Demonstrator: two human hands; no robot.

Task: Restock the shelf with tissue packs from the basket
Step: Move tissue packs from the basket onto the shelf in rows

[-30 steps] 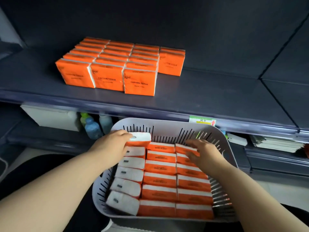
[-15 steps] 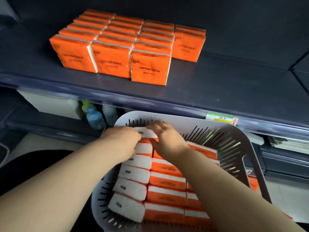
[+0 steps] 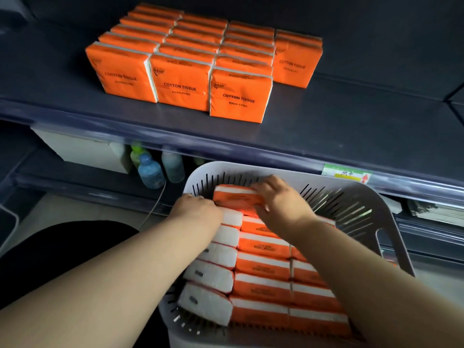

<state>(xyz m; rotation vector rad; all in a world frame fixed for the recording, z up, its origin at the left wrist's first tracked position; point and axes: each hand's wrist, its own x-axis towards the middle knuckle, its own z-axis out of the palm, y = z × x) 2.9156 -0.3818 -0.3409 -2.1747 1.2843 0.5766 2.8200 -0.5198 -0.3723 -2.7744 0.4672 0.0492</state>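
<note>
A grey slotted basket (image 3: 371,204) below the shelf edge holds several orange-and-white tissue packs in rows. At its far end one orange tissue pack (image 3: 236,199) is tipped up above the others. My right hand (image 3: 281,204) grips that pack from the right, fingers curled over its top edge. My left hand (image 3: 198,209) holds its left end, fingers curled down among the packs. On the dark shelf (image 3: 339,126) above stand several orange packs (image 3: 183,81) marked COTTON TISSUE, in rows at the left.
The shelf's right half is bare dark board. A price label (image 3: 347,173) sits on the shelf's front rail. Under the shelf stand small bottles (image 3: 150,172) and a white box (image 3: 88,151). Flat packs (image 3: 437,212) lie on the lower shelf at the right.
My right hand crossed from the basket's right side to the far-left pack and took hold of it with the left hand. That pack has turned orange side up. The view moved closer to the shelf.
</note>
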